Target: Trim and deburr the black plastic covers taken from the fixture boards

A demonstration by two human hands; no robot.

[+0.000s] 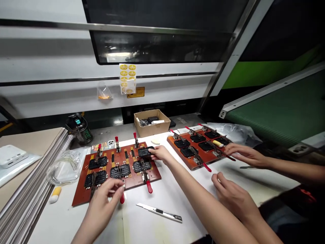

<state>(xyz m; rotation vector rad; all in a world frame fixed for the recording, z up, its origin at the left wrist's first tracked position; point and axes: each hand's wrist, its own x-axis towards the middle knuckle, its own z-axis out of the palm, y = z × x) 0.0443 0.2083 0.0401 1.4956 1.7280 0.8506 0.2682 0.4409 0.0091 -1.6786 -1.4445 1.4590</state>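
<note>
My right hand (160,153) pinches the edge of a black plastic part (144,151) at the far right corner of the left reddish-brown fixture board (81,189). My left hand (106,200) hovers at the board's near edge, thumb and fingers apart and curved, beside a red toggle-clamp handle (122,198). Other black plastic parts sit on the board, among them one in the near middle (120,171) and one at near right (142,165). A far middle spot shows bare board. Another red clamp handle (149,187) points toward me.
A utility knife (159,211) lies in front of the board. A co-worker's hands (243,156) are at a second fixture board (191,164) on the right. Behind stands a cardboard box (153,128); stacked sheets (50,169) and a yellow-white roll (55,195) are left.
</note>
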